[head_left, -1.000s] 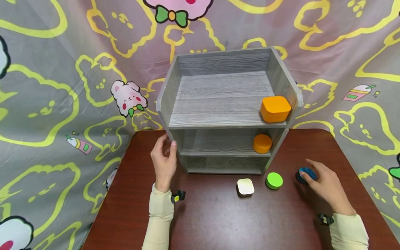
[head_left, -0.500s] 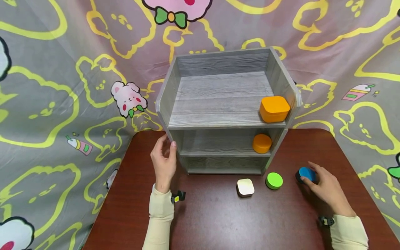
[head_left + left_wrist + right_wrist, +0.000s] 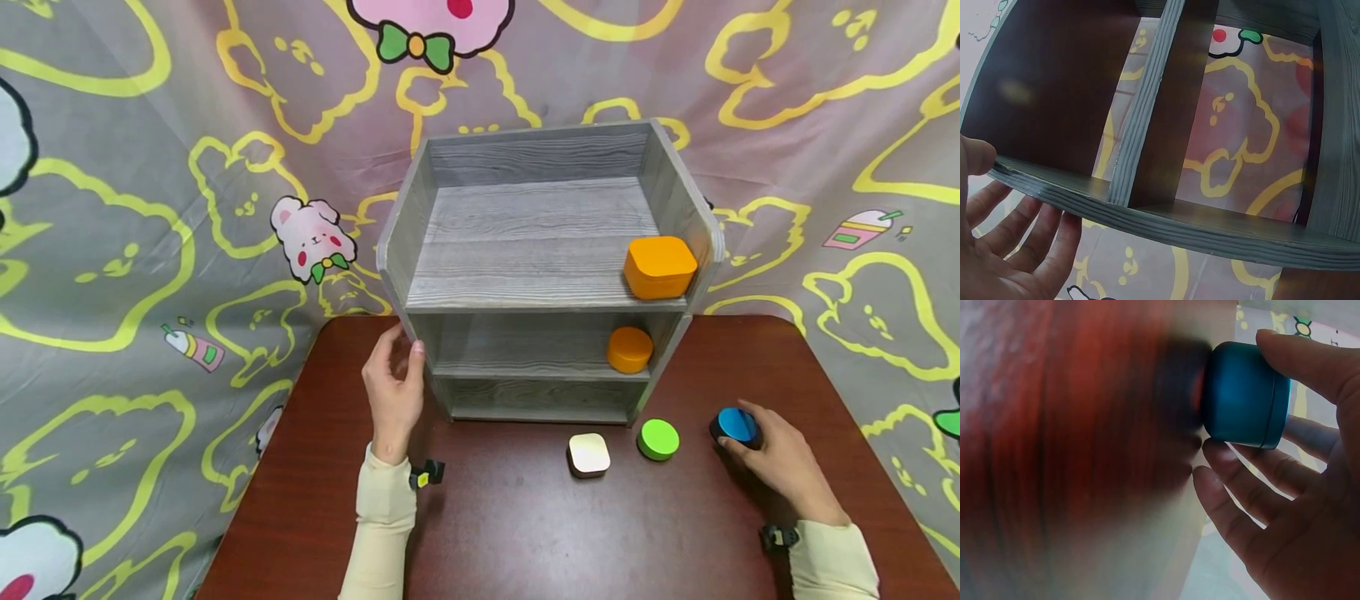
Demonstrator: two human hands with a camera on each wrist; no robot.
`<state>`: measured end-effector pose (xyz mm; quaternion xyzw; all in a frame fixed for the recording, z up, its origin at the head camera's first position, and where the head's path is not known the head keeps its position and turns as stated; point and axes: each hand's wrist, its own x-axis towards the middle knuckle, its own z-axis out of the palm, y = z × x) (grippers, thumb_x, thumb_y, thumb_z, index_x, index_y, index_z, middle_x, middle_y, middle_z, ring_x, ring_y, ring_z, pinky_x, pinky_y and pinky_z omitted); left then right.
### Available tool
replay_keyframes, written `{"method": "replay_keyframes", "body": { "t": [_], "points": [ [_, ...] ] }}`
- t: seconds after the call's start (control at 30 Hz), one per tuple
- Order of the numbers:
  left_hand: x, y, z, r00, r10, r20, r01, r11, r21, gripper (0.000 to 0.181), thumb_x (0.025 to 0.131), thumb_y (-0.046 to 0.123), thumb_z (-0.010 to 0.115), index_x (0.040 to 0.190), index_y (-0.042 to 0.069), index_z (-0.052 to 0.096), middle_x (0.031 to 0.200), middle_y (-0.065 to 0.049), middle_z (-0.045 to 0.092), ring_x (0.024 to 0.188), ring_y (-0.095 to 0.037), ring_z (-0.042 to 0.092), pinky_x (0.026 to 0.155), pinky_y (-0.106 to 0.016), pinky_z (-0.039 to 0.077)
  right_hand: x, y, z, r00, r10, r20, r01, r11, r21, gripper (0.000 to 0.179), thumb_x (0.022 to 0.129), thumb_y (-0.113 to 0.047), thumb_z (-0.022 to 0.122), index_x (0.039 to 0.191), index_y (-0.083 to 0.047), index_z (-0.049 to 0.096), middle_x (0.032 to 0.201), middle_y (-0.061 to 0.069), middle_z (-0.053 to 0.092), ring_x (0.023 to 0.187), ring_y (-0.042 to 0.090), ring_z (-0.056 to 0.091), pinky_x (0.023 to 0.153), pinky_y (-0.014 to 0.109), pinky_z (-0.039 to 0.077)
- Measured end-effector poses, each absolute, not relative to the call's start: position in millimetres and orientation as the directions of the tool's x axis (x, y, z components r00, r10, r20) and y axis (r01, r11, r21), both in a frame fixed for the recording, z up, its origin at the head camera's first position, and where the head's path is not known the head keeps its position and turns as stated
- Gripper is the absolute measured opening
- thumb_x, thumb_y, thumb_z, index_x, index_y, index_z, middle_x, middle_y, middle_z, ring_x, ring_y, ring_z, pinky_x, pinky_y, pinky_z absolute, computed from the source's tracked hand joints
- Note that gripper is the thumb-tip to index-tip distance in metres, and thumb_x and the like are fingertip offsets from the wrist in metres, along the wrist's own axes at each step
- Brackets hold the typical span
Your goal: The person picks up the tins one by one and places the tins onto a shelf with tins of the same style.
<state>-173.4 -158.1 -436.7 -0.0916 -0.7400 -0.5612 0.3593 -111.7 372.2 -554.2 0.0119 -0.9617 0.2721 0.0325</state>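
A grey wood-grain shelf unit stands on the table. My left hand grips its left side panel low down; in the left wrist view the thumb lies on the inner side of the panel edge and the fingers on the outer side. At the right of the table, my right hand holds a small round blue tin between thumb and fingers. The right wrist view shows the tin with its lid seam, base on or very near the tabletop.
An orange square tin sits on the top shelf, an orange round tin on the one below, both at the right. A green round tin and a cream square tin lie before the unit. A patterned cloth hangs behind.
My right hand's fingers have come in around the blue tin, which stays about where it was. The left hand keeps its place on the panel. The head view has shifted slightly.
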Motion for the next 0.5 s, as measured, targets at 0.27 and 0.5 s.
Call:
{"method": "replay_keyframes", "body": {
  "t": [0.27, 0.5],
  "points": [
    [-174.1, -158.1, -436.8, -0.723, -0.272, 0.635, 0.545, 0.34, 0.767, 0.032, 0.092, -0.011, 0.065, 0.123, -0.004, 0.07, 0.105, -0.024, 0.073, 0.094, 0.003, 0.064, 0.082, -0.013, 0.058, -112.1, 372.1, -553.7, -0.998, 0.003, 0.056, -0.026, 0.863, -0.504, 0.076, 0.09, -0.03, 0.081, 0.143, 0.012, 0.046, 0.138, 0.041, 0.051, 0.12, 0.06, 0.051, 0.092, 0.075, 0.046],
    [-173.9, -158.5, -436.8, -0.731, -0.271, 0.626, 0.536, 0.338, 0.773, 0.031, 0.093, -0.011, 0.065, 0.123, -0.006, 0.069, 0.107, -0.025, 0.073, 0.095, 0.003, 0.065, 0.083, -0.013, 0.058, -111.7, 372.6, -552.2, -0.998, -0.003, 0.067, -0.036, 0.868, -0.496, 0.076, 0.09, -0.032, 0.082, 0.142, 0.012, 0.048, 0.136, 0.041, 0.053, 0.118, 0.059, 0.052, 0.091, 0.074, 0.046]
  ]
}}
